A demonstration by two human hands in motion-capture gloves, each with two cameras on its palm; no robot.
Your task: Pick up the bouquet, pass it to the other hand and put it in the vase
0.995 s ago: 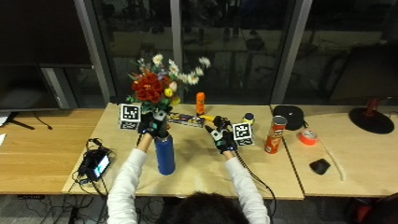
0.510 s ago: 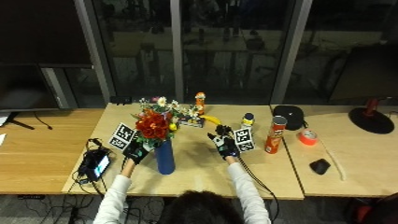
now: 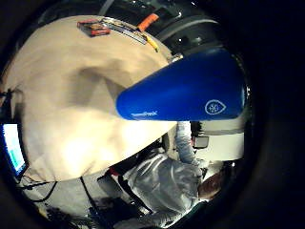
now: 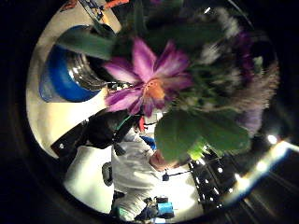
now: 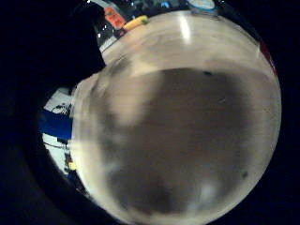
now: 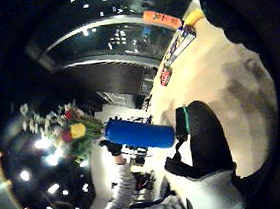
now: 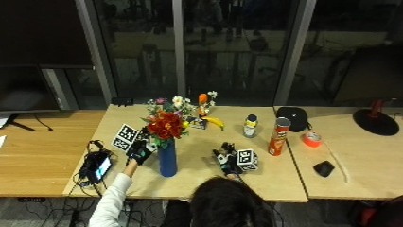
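Toward the near edge of the table (image 7: 207,182), left of its middle, a tall blue vase (image 7: 167,161) stands upright with the bouquet (image 7: 169,118) already in it, stems down inside the neck and the red bloom, white daisies and purple flowers spreading above the rim. The left hand (image 7: 140,151) is right beside the vase on its left, level with the neck just under the blooms; whether its fingers grip anything I cannot tell, though its palm views are filled by the blue wall of the vase and by a purple flower (so the palm is very close to both). The right hand (image 7: 225,160) is low over the table to the right of the vase and apart from it, near the near edge, holding nothing that I can see; its fingers are too small to read, so their spread I cannot tell. Farther back, toward the far edge, lie a banana (image 7: 214,122) and an orange carrot-like thing (image 7: 202,99) behind the flowers, with a small bottle (image 7: 250,126) and a red crisps can (image 7: 277,137) toward the right edge. At the left edge a phone (image 7: 100,166) with a lit screen lies among cables.
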